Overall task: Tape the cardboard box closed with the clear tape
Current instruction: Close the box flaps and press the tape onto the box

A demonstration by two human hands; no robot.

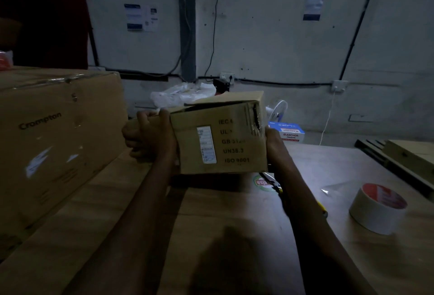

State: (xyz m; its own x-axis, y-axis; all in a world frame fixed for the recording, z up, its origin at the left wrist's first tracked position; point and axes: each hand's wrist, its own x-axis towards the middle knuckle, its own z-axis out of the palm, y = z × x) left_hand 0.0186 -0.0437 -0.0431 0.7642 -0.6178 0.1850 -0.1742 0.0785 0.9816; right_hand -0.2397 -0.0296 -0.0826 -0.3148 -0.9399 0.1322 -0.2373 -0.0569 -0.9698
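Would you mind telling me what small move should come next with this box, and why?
Probably set the small cardboard box down on the table and press its top flap shut. Both hands, left and right, hold it up, the flap gapes, and the tape roll sits untouched at the right.

A dim room with a pale wall in front of you

You face a grey-white wall (270, 36) with printed papers (141, 17) stuck on it, black cables (212, 36) running down, and a socket (226, 76) low on it. Below you a wooden table (352, 163) catches weak light; a big Crompton carton (58, 135) stands at your left.
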